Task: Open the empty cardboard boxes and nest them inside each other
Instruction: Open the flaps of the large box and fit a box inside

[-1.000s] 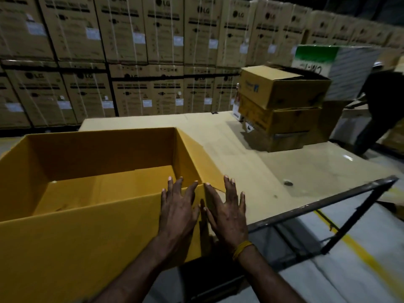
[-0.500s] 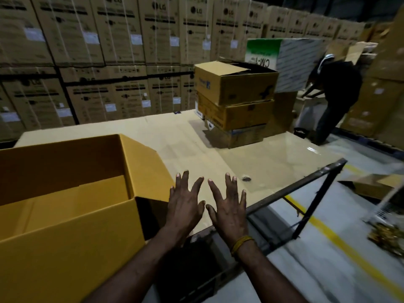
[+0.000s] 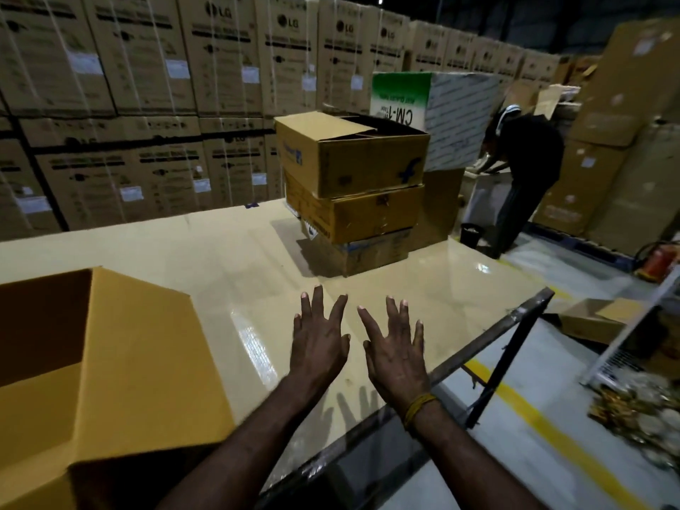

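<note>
So the big yellow box (image 3: 110, 362) sits open at the near left corner of our table (image 3: 228, 259), flaps up, its right flap leaning out toward our hands. Further back on the table there's a stack of three brown boxes (image 3: 353, 200), the top one partly open. Our left hand (image 3: 318, 347) and right hand (image 3: 395, 353) hover side by side over the bare tabletop, palms down, fingers spread straight, so no grip on anything, neither touching the yellow box. Yellow thread band (image 3: 417, 408) on our right wrist. Behind the stack stands a white-and-green carton (image 3: 441, 112), a person in dark clothes (image 3: 522, 171) bends over, and LG cartons (image 3: 184, 86) wall off the back.
</note>
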`<state>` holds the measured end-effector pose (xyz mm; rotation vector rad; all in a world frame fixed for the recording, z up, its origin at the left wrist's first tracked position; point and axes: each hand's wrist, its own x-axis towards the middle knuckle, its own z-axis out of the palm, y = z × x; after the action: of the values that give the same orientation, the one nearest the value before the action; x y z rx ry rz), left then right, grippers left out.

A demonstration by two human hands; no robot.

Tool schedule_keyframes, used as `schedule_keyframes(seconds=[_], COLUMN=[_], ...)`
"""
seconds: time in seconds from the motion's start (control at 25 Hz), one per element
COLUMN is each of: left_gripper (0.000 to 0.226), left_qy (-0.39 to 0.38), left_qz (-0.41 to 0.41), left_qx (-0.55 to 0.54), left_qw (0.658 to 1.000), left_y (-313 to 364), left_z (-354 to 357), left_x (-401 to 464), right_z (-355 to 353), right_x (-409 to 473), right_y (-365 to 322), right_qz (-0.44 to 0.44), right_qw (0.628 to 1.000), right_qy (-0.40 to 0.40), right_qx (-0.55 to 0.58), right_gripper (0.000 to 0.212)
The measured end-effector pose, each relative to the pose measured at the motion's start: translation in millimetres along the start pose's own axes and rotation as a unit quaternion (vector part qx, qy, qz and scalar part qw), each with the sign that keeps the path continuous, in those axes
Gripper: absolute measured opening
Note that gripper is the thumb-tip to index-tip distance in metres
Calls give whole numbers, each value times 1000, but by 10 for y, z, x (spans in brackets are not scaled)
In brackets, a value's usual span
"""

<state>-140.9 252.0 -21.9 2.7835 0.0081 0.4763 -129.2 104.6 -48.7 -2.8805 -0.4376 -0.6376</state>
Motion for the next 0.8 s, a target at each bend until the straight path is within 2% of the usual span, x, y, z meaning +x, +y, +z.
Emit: schedule_keyframes(seconds=[0.32, 0.8], left_gripper=[76, 94], left_qy=[25, 84], left_qz=[18, 6], left_qx=[28, 63], left_qw=[999, 994], left_y=[55, 388], left_z=[127, -43], left_x=[1373, 3148], right_z=[115, 74], right_x=[1350, 3243], right_y=[429, 1048], right_qz=[-3, -39], right_qw=[1000, 998], right_qy=[9, 45], right_qx=[-12, -7], right_gripper=[63, 71])
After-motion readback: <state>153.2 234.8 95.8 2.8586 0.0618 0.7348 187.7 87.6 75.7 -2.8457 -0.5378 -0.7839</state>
